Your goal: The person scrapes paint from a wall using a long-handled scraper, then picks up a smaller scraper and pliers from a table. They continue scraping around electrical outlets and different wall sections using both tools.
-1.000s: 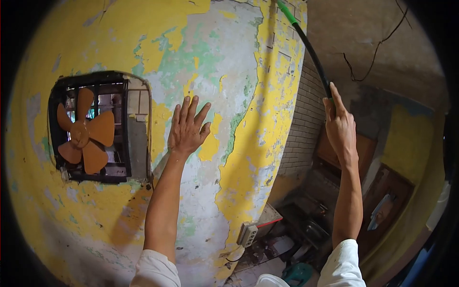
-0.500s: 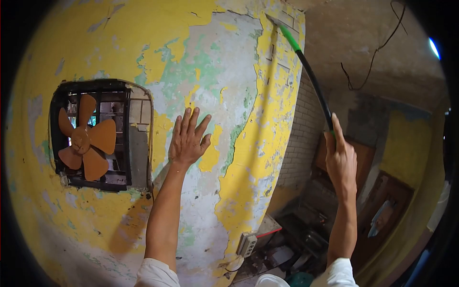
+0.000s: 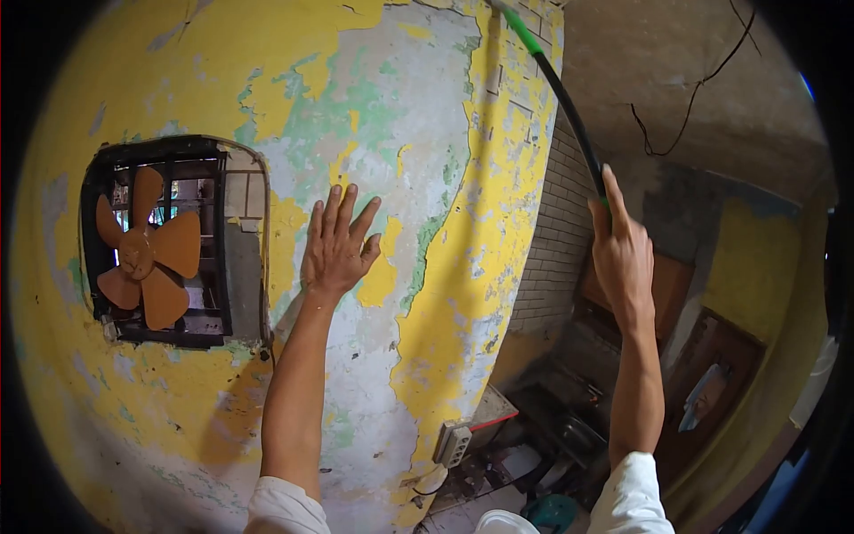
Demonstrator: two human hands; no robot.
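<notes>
My left hand [image 3: 340,245] lies flat with spread fingers against the peeling wall [image 3: 374,98], on a patch of bare grey and green under the yellow paint. Higher up on the right, my right hand [image 3: 623,258] is wrapped round the lower end of a long-handled scraper [image 3: 574,111]. Its handle is black with a green section near the top. The scraper's tip reaches the wall's upper right part, close to the frame's top edge, and its blade is barely visible there.
An orange fan [image 3: 136,255] sits in a barred opening at left. Low on the wall is a socket box [image 3: 454,445] with a cable. Beyond the wall's right edge are a brick-patterned surface [image 3: 550,222], a cluttered counter [image 3: 494,409] and a door [image 3: 716,392]. A wire [image 3: 685,125] hangs from the ceiling.
The view has shifted slightly, so the fan, wall and both hands appear a little further left. The scraper's tip now sits nearer the top edge. Both hands keep their poses.
</notes>
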